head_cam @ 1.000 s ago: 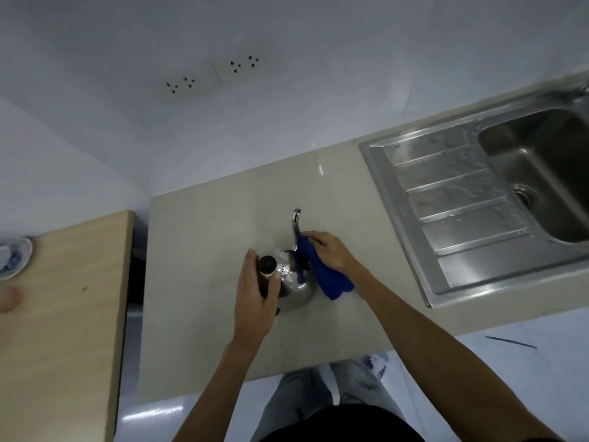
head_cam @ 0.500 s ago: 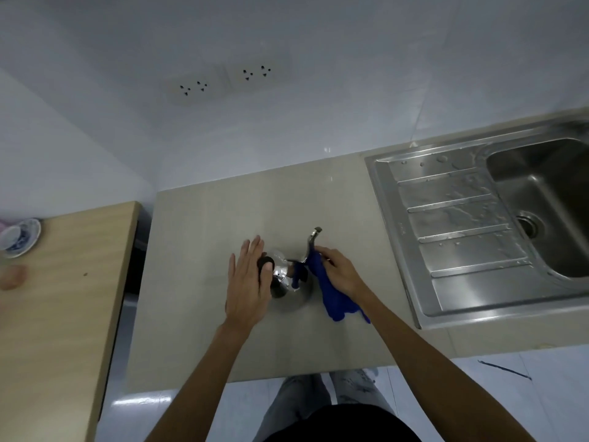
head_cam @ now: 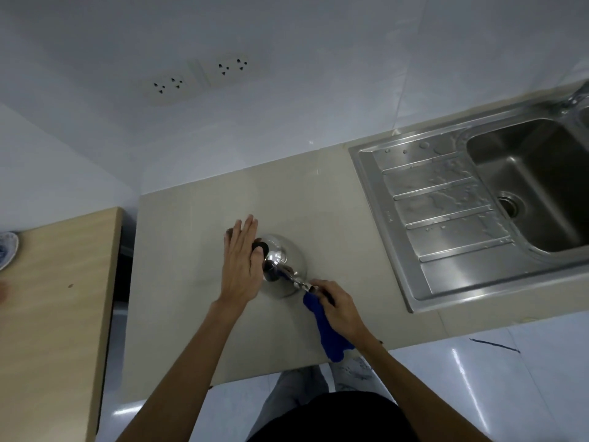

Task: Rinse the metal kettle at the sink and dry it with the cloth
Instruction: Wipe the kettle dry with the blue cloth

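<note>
Kettle (head_cam: 284, 266) sits mid-frame on the beige counter (head_cam: 191, 282), left hand (head_cam: 239, 263) flat with fingers together against it, right hand (head_cam: 338, 309) pinching the blue cloth (head_cam: 326, 334) around its handle.

A beige counter (head_cam: 197, 314) runs along a white tiled wall (head_cam: 318, 74). Two sockets (head_cam: 197, 76) sit side by side on the wall at the far left. Left of the counter, across a dark gap, stands a wooden table (head_cam: 54, 314). The near floor (head_cam: 510, 393) is glossy pale tile reflecting light.
</note>
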A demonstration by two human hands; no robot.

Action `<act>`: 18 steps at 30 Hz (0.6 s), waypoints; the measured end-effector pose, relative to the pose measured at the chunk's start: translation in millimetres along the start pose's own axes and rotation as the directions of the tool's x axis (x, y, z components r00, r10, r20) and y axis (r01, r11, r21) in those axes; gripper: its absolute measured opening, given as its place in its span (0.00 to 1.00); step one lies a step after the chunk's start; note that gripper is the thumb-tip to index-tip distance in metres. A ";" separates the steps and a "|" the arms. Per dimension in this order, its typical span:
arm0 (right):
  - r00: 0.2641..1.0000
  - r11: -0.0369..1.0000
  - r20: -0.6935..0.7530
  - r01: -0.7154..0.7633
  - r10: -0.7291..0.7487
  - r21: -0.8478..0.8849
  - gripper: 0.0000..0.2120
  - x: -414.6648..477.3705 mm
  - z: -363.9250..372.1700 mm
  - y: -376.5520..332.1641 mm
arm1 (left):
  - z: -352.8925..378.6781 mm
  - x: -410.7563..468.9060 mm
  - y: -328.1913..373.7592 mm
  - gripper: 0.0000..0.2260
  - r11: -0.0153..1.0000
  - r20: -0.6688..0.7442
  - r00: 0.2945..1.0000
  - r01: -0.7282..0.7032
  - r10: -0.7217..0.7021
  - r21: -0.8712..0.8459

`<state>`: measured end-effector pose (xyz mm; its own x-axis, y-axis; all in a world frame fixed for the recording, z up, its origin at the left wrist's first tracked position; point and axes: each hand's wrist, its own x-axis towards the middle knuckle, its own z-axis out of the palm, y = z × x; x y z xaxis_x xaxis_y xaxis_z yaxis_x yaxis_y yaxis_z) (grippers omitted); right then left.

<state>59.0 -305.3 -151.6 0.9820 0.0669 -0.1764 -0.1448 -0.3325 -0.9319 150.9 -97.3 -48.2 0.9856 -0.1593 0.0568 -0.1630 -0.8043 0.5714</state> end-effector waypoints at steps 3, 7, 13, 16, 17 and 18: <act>1.000 1.000 0.012 -0.011 0.011 0.029 0.22 -6.4 13.5 -3.2 | 0.6 5.6 0.9 0.29 0.998 0.013 1.000 0.029 -0.029 -0.047; 1.000 0.999 0.013 -0.020 0.019 0.041 0.19 -10.6 17.3 -2.2 | 2.2 8.8 6.1 0.31 0.991 -0.005 0.995 0.101 -0.102 -0.088; 0.939 0.933 -0.237 -0.169 0.250 0.317 0.12 12.2 -21.1 -15.8 | 6.5 10.8 11.4 0.31 0.938 0.031 0.958 0.285 -0.284 -0.198; 0.895 0.886 -0.304 -0.178 0.327 0.428 0.09 40.6 -18.0 -41.5 | 9.7 10.3 9.4 0.27 0.935 0.062 0.957 0.290 -0.284 -0.205; 0.891 0.881 -0.315 -0.166 0.326 0.444 0.09 50.7 -12.8 -50.2 | 9.7 10.3 7.9 0.28 0.936 0.066 0.957 0.289 -0.281 -0.202; 0.896 0.882 -0.320 -0.143 0.308 0.449 0.09 60.7 -6.2 -57.4 | 8.8 10.5 6.4 0.29 0.936 0.072 0.957 0.289 -0.280 -0.203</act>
<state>127.7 -288.0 -106.9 0.8740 -0.3432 -0.3440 -0.3225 0.1197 -0.9390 159.8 -109.1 -51.1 0.9859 0.0311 -0.1644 0.1412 -0.6820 0.7176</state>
